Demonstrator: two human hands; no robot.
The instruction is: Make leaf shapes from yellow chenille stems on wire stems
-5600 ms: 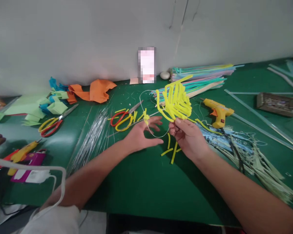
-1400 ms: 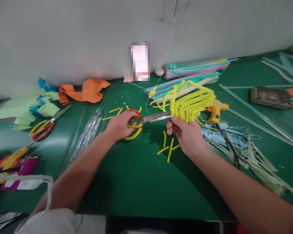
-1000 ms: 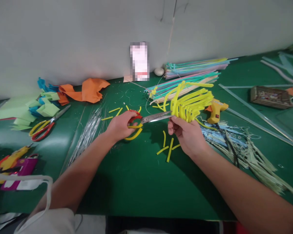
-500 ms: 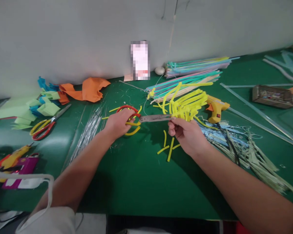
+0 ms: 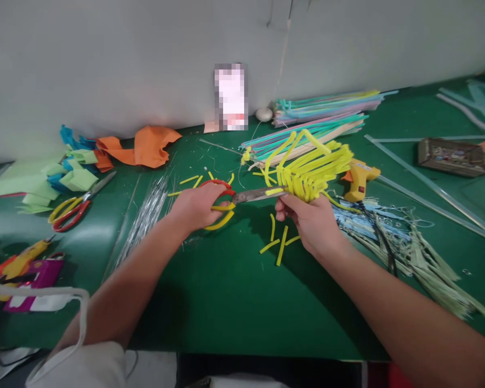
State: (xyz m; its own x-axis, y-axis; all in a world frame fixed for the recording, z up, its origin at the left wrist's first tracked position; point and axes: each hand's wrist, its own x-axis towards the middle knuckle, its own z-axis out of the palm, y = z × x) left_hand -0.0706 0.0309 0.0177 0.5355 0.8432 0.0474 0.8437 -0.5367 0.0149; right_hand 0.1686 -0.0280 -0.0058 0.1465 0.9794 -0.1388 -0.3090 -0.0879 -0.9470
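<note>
My left hand (image 5: pixel 198 206) is closed around the red and yellow handles of a pair of scissors (image 5: pixel 253 195). Their blades point right and reach the thumb of my right hand (image 5: pixel 313 218). That hand pinches a yellow bundle of bent pipe cleaners (image 5: pixel 315 170), held just above the table in rows side by side. A short yellow piece (image 5: pixel 274 191) shows at the blades, near the bundle's lower left edge. Below lie several cut yellow bits (image 5: pixel 282 247), and more cut bits (image 5: pixel 189 179) are scattered behind my left hand. My right fingertips are partly hidden.
Bundles of coloured pipe cleaners (image 5: pixel 327 110) lie at the back by a phone (image 5: pixel 231 97). A yellow glue gun (image 5: pixel 359 180) and raffia-like strands (image 5: pixel 424 269) are on the right. Silver wires (image 5: pixel 145 215), second scissors (image 5: pixel 78 207) and crepe paper (image 5: pixel 153 146) occupy the left.
The yellow bundle has tilted and shifted slightly right and up in my right hand. A short yellow piece now shows at the scissor blades. My left hand has moved slightly right.
</note>
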